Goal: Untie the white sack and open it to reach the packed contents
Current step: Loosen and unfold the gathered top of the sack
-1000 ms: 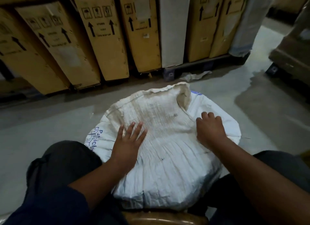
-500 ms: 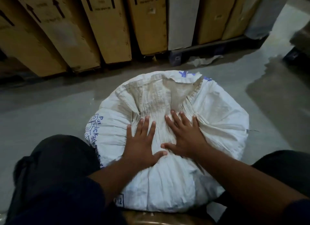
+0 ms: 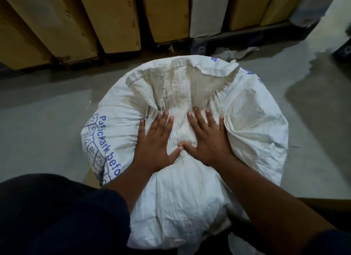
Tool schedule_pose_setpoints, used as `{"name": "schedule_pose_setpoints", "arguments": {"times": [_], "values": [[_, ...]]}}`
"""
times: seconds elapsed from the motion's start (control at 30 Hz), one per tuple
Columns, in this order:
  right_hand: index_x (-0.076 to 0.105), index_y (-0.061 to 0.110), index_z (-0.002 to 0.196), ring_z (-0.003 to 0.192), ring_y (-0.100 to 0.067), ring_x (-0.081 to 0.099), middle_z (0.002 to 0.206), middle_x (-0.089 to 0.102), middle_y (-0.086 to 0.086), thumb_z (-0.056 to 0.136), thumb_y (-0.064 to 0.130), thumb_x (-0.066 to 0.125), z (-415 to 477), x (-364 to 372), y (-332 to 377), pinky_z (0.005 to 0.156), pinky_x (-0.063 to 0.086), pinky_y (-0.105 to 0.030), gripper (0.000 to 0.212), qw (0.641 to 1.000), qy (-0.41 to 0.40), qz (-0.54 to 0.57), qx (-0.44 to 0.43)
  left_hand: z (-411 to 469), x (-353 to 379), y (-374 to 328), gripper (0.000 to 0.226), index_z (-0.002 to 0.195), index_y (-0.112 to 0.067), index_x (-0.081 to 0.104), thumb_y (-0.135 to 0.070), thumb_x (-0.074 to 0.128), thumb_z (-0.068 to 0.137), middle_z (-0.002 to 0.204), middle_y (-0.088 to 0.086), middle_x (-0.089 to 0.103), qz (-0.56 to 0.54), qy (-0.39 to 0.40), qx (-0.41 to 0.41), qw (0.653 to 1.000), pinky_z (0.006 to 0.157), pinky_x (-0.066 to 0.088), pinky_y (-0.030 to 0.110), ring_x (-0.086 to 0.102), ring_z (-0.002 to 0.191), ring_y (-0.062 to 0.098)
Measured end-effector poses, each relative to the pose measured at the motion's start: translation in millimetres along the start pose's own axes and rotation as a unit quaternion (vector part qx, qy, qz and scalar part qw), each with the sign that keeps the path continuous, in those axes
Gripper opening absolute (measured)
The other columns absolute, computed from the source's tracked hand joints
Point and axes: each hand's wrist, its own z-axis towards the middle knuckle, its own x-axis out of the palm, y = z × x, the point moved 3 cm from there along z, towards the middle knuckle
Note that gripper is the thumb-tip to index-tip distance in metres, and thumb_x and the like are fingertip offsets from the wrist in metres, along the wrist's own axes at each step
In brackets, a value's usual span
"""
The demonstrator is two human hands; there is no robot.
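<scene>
A bulging white woven sack with blue print on its left side stands on the grey floor between my knees. Its loose, crumpled mouth flap lies spread over the top, dirty and pleated. My left hand rests flat on the pleated fabric, fingers apart. My right hand lies flat beside it, fingers spread, thumbs nearly touching. Neither hand grips anything. No tie or string shows, and the contents are hidden under the fabric.
Tall cardboard cartons and a white carton lean on a dark pallet just behind the sack. A crumpled scrap lies by the pallet. My dark trouser legs flank the sack.
My right hand moved from the sack's right side to the middle and flattened beside the left. The flap spread wider over the top. The view tilted down and closer.
</scene>
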Motion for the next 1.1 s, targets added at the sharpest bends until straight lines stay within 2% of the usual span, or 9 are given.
{"name": "schedule_pose_setpoints", "arguments": {"times": [0.2,0.33,0.5,0.63,0.7,0.83,0.93,1.0,1.1], "values": [[0.016,0.028,0.165,0.158,-0.038,0.015,0.174,0.011,0.002,0.088,0.085,0.04,38.2,17.4,-10.2,0.119,0.007,-0.072,0.099,1.0,-0.011,0.0,0.004,35.0,25.1,20.1,0.092,0.167,-0.015,0.022,-0.071,0.044,0.097,0.176,0.003,0.014,0.004,-0.01,-0.001,1.0,0.125,0.011,0.065,0.013,0.162,0.019],[0.011,0.029,0.165,0.158,-0.037,0.013,0.174,0.008,0.002,0.088,0.087,0.034,50.5,10.5,-5.2,0.12,0.007,-0.072,0.1,0.999,0.041,-0.019,0.013,40.1,21.6,28.6,0.092,0.167,-0.015,0.021,-0.071,0.043,0.097,0.176,0.004,0.013,0.001,-0.006,0.003,1.0,0.126,0.009,0.064,0.011,0.163,0.02],[0.012,0.027,0.165,0.156,-0.036,0.022,0.173,0.016,-0.004,0.095,0.08,0.029,20.0,-16.0,8.3,0.119,0.02,-0.066,0.089,0.999,0.047,-0.028,-0.001,22.3,-4.1,16.3,0.087,0.167,-0.016,0.018,-0.065,0.043,0.099,0.177,0.004,0.007,-0.017,-0.012,0.012,1.0,0.128,0.003,0.062,0.007,0.163,0.021],[0.024,0.027,0.162,0.127,-0.037,0.051,0.162,0.038,-0.009,0.099,0.059,0.042,-14.8,-40.9,24.5,0.095,0.045,-0.052,0.073,0.998,0.005,-0.051,-0.03,33.2,-54.9,6.1,0.081,0.168,-0.018,0.012,-0.055,0.042,0.103,0.177,0.003,0.0,-0.05,-0.054,0.02,0.997,0.129,-0.003,0.057,-0.001,0.163,0.021],[0.025,0.025,0.162,0.109,-0.035,0.056,0.151,0.047,-0.011,0.099,0.046,0.048,-31.0,-50.3,33.9,0.083,0.048,-0.047,0.071,0.996,-0.008,-0.067,-0.06,45.7,-90.8,-2.0,0.078,0.168,-0.017,0.011,-0.051,0.04,0.103,0.177,0.005,-0.001,-0.058,-0.093,0.014,0.994,0.129,-0.006,0.056,-0.003,0.163,0.021],[0.017,0.026,0.163,0.105,-0.035,0.056,0.144,0.049,-0.014,0.088,0.03,0.062,-62.6,-64.3,46.3,0.084,0.048,-0.048,0.088,0.992,0.023,-0.094,-0.075,80.0,-142.2,-2.2,0.089,0.167,-0.012,0.008,-0.052,0.044,0.096,0.177,0.008,-0.001,0.007,-0.111,-0.009,0.994,0.127,-0.01,0.055,-0.003,0.163,0.025],[0.016,0.024,0.163,0.109,-0.037,0.055,0.149,0.045,-0.017,0.086,0.033,0.066,-86.4,-68.8,61.2,0.086,0.048,-0.051,0.092,0.987,0.066,-0.127,-0.072,95.2,-159.7,8.5,0.097,0.167,-0.013,0.008,-0.052,0.054,0.092,0.175,0.011,0.015,0.08,-0.054,-0.007,0.995,0.126,-0.011,0.057,0.004,0.163,0.028],[0.026,0.023,0.161,0.11,-0.039,0.057,0.15,0.046,-0.017,0.085,0.037,0.064,-103.0,-66.6,69.0,0.084,0.049,-0.052,0.086,0.984,0.086,-0.14,-0.063,92.8,-164.7,8.1,0.096,0.167,-0.018,0.015,-0.048,0.063,0.089,0.164,0.01,0.042,0.114,0.019,0.043,0.992,0.12,-0.026,0.053,0.015,0.162,0.028],[0.049,0.022,0.148,0.105,-0.039,0.064,0.141,0.057,-0.016,0.085,0.037,0.045,-120.3,-71.7,77.0,0.078,0.053,-0.053,0.065,0.981,0.106,-0.155,-0.04,66.9,-174.4,-7.4,0.049,0.141,-0.029,0.061,-0.029,0.057,0.092,0.129,-0.002,0.07,0.131,0.089,0.14,0.977,0.122,-0.028,0.05,0.052,0.139,0.02]]}}
